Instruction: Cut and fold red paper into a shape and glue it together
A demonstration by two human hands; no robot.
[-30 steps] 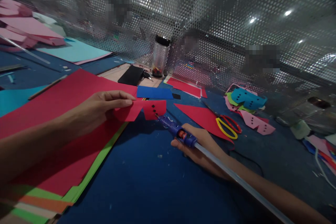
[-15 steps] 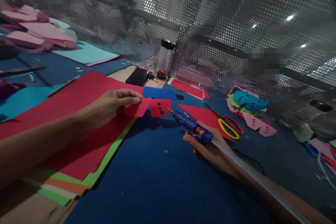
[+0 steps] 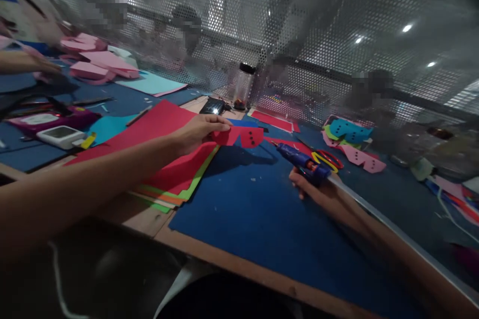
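Note:
My left hand [image 3: 196,131] pinches a red paper cutout [image 3: 241,136] with small black dots, held just above the blue mat [image 3: 258,219]. My right hand [image 3: 312,188] grips a blue glue gun [image 3: 301,160] with a long clear glue stick [image 3: 377,214] trailing back along my forearm. The gun's nozzle points toward the cutout, a short gap to its right.
A stack of red, green and orange paper sheets [image 3: 168,169] lies left of the mat. Yellow and red scissors [image 3: 325,158], pink and cyan dotted cutouts [image 3: 355,144], a clear jar [image 3: 242,87] and a black phone [image 3: 212,106] sit by the perforated metal screen. Another person's hand [image 3: 26,62] works far left.
The view has pulled back and down, showing the table's front edge. The glue gun nozzle has drawn away to the right of the red cutout. Both hands keep their grip.

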